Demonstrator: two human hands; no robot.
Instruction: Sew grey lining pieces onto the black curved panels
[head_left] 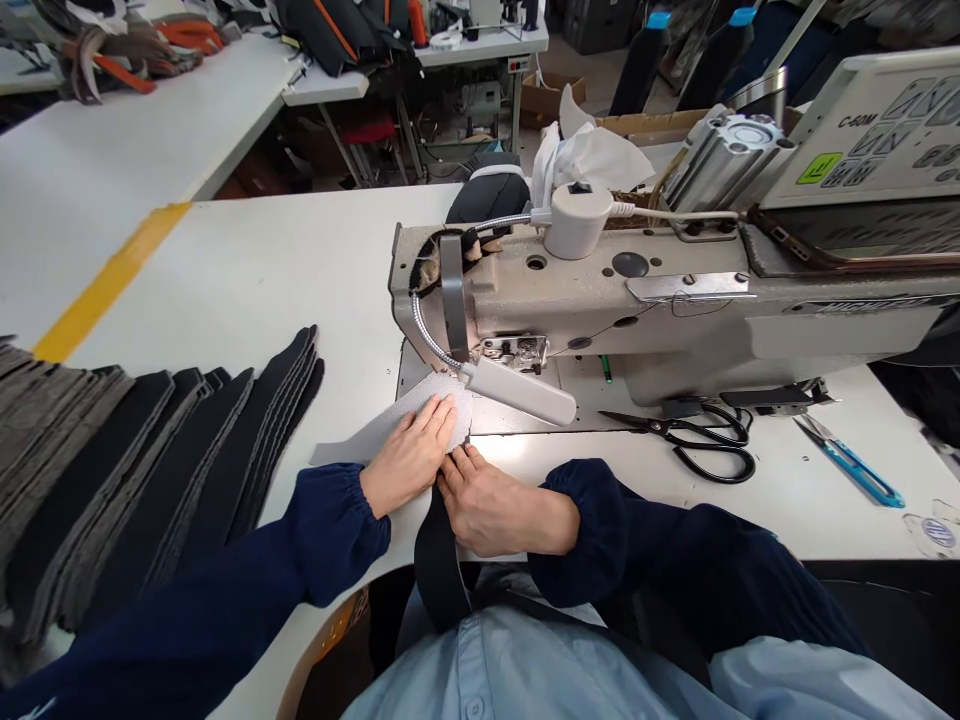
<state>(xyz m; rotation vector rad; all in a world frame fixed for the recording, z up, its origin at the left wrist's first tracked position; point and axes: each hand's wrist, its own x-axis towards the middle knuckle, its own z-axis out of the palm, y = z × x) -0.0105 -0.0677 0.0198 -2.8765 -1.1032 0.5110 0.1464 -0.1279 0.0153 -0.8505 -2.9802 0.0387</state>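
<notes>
While the left hand (409, 458) is pressing flat, open fingers onto a pale grey mesh fabric piece (420, 395), the right hand (491, 508) is curling its fingers beside a long black strap (439, 560), grip unclear.

White workbenches (127, 150) with a yellow stripe (112, 280), cardboard box (551, 98) on the floor (577, 60) beyond

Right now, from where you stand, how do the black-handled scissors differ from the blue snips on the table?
The scissors are clearly bigger than the snips. The scissors have two black finger loops, while the snips have a slim blue grip with no loops. The scissors lie closer to the sewing machine, and the snips lie further right. Both rest flat on the white table and have metal blades.
</notes>
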